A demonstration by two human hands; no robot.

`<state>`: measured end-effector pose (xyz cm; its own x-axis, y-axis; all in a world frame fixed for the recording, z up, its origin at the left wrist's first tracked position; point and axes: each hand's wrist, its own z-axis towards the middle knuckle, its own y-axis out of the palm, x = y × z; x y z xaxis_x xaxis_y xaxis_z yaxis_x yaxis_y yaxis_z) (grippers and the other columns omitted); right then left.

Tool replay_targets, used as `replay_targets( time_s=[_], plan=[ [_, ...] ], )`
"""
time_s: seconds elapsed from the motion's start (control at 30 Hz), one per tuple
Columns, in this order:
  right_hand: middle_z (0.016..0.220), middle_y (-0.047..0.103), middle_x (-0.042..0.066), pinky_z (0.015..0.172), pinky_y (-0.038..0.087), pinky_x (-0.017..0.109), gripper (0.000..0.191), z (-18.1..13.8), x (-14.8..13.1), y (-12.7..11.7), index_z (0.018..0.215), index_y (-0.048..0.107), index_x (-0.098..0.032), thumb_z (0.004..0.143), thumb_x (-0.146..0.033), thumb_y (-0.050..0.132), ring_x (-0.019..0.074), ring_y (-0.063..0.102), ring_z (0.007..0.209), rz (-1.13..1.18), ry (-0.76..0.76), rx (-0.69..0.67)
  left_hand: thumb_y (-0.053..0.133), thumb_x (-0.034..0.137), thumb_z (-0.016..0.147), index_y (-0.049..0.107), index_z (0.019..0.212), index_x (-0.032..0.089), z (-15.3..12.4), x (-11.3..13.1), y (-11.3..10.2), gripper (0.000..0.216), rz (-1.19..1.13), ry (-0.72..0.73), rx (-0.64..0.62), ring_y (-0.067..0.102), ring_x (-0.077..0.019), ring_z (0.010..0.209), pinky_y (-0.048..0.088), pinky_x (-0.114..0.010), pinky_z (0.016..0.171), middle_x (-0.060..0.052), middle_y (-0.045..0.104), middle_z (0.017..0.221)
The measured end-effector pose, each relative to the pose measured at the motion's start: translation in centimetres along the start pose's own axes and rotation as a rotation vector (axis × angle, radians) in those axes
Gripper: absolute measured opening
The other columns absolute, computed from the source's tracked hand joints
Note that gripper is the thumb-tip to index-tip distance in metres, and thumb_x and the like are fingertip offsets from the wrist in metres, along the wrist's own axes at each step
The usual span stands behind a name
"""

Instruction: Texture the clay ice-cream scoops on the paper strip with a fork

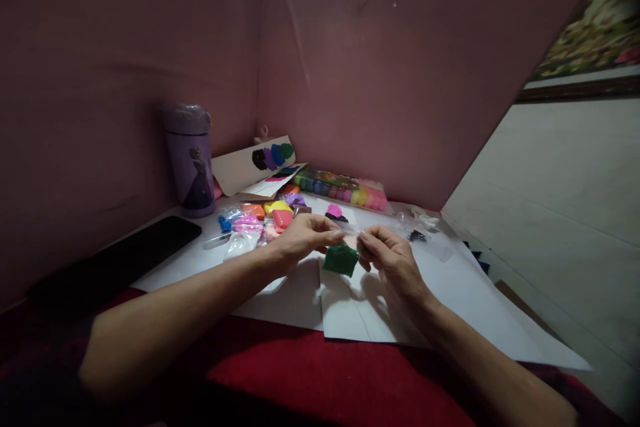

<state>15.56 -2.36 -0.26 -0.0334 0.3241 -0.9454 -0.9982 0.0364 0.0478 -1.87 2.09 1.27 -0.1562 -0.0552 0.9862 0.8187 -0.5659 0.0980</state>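
Note:
A dark green piece of modelling clay [341, 260], seemingly in a clear plastic wrapper, hangs between my hands above a white sheet [360, 317]. My left hand [304, 240] is closed, with thumb and fingers pinching the wrapper's upper left. From the other side, my right hand [393, 257] pinches the wrapper's right edge between thumb and fingers. Just beyond, pink clay [334, 211] and black clay [338, 218] lie on white paper. Left of my left hand are several wrapped clay packets, among them a red one [283, 219] and a yellow one [278, 207].
A purple bottle [190, 167] stands at the back left, behind a black phone-like slab [125, 250]. Painted cards [235, 172] lean by the corner. A pack of coloured clay [340, 188] lies against the pink board [360, 80]. Red cloth [300, 373] covers the front.

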Motion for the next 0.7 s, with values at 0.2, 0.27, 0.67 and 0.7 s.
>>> replay_targets(
  time_s=[0.2,0.27,0.67,0.7],
  plan=[
    [0.064,0.051,-0.003,0.046,0.036,0.023,0.026,-0.26,0.08,0.24,0.073,0.057,-0.019,0.079,-0.043,0.067,0.0093,0.044,0.051,-0.057,-0.040,-0.051,0.074,0.032,0.067,0.066,0.069,0.009,-0.09,0.25,0.19,0.024,0.042,0.053,0.035,0.055,-0.0104,0.058,0.040,-0.024,0.059,-0.005,0.065,0.065],
    [0.062,0.050,-0.003,0.046,0.036,0.024,0.026,-0.26,0.14,0.14,0.074,0.057,-0.019,0.079,-0.043,0.068,0.0097,0.043,0.050,-0.109,-0.062,-0.067,0.074,0.032,0.068,0.067,0.071,0.010,-0.15,0.19,0.29,0.024,0.050,0.062,0.019,0.056,-0.0112,0.059,0.041,-0.024,0.059,-0.005,0.065,0.066],
    [0.055,0.050,-0.004,0.045,0.031,0.025,0.026,-0.24,0.01,0.10,0.072,0.060,-0.019,0.076,-0.042,0.070,0.0097,0.040,0.046,-0.185,-0.086,-0.075,0.077,0.024,0.063,0.064,0.067,0.009,-0.01,0.04,0.60,0.020,-0.008,0.091,0.018,0.056,-0.0091,0.057,0.040,-0.021,0.056,-0.003,0.064,0.062],
    [0.055,0.050,-0.004,0.045,0.031,0.025,0.026,-0.23,-0.01,0.12,0.072,0.060,-0.019,0.076,-0.042,0.070,0.0097,0.040,0.046,-0.187,-0.083,-0.075,0.077,0.023,0.063,0.064,0.067,0.009,-0.01,0.05,0.61,0.019,-0.005,0.092,0.015,0.056,-0.0091,0.057,0.040,-0.021,0.056,-0.004,0.064,0.062]
  ],
)
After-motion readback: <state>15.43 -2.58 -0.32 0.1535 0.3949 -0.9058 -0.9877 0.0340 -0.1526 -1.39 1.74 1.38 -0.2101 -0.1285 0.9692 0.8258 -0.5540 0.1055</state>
